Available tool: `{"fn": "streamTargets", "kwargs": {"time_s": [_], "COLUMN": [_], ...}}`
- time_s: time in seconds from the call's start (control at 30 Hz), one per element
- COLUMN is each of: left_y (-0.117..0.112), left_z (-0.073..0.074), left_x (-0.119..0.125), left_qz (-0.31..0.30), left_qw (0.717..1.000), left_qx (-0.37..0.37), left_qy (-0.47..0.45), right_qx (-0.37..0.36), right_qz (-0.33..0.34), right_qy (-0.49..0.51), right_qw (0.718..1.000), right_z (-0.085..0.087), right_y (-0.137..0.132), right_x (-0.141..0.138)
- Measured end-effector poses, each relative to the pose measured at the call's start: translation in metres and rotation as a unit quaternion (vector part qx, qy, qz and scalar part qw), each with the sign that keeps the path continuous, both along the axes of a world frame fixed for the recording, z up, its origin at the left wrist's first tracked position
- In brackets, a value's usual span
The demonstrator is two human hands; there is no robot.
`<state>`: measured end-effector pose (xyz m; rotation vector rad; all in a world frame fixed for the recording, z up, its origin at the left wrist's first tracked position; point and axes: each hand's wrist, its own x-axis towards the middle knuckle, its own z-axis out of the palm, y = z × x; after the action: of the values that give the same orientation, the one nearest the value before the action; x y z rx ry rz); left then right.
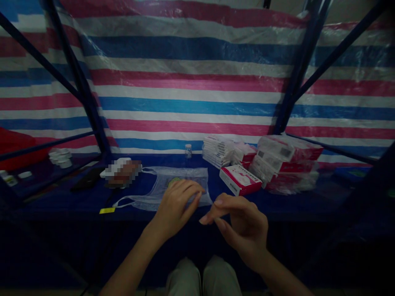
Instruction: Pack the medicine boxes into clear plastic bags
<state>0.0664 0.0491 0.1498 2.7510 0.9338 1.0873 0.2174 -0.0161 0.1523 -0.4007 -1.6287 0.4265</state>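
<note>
My left hand (177,205) is over a sheer, whitish mesh bag (151,193) with thin drawstring loops, lying flat on the blue table. Its fingers are loosely bent, the thumb a little below them, and I see nothing held; whether it touches the bag I cannot tell. Part of a round greenish thing (173,181) shows on or in the bag behind that hand. At the table's front edge, my right hand (239,222) has curved fingers spread apart, with nothing visible between them. A red and white box (240,179) sits just beyond it.
Stacked white packs (217,151) and plastic-wrapped red and white boxes (286,160) stand at the right. A small clear bottle (188,151) is behind the bag. To the left lie a dark flat object (88,179), a yellow tag (107,210) and white containers (61,158). Blue frame posts (293,82) flank the table.
</note>
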Motion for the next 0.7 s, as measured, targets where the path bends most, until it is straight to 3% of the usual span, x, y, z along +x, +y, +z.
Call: {"fn": "streamTargets", "kwargs": {"time_s": [0.1, 0.17, 0.27, 0.33, 0.4, 0.47, 0.6, 0.7], "left_y": [0.050, 0.092, 0.145, 0.168, 0.180, 0.186, 0.184, 0.179], "left_z": [0.004, -0.005, -0.037, -0.062, -0.082, -0.092, -0.091, -0.085], "left_x": [0.011, 0.017, 0.019, 0.017, 0.014, 0.010, 0.008, 0.008], "left_qz": [0.042, 0.057, 0.072, 0.100, 0.107, 0.100, 0.105, 0.110], "left_qw": [0.997, 0.993, 0.990, 0.986, 0.986, 0.991, 0.994, 0.994], "left_qx": [0.014, -0.003, -0.062, -0.097, -0.094, -0.063, -0.016, -0.006], "left_qy": [0.064, 0.103, 0.108, 0.086, 0.082, 0.064, 0.026, 0.029], "right_qx": [0.006, 0.007, -0.002, -0.019, -0.040, -0.060, -0.072, -0.065], "right_qz": [0.007, -0.004, -0.022, -0.039, -0.063, -0.087, -0.140, -0.227], "right_qy": [-0.006, -0.009, -0.028, -0.065, -0.119, -0.161, -0.206, -0.257], "right_qw": [1.000, 1.000, 0.999, 0.997, 0.990, 0.981, 0.966, 0.937], "right_z": [0.003, 0.003, 0.003, 0.003, 0.006, 0.011, 0.031, 0.045], "right_y": [0.000, 0.003, 0.010, 0.018, 0.032, 0.054, 0.127, 0.195], "right_x": [-0.002, -0.002, 0.000, 0.004, 0.011, 0.020, 0.046, 0.071]}}
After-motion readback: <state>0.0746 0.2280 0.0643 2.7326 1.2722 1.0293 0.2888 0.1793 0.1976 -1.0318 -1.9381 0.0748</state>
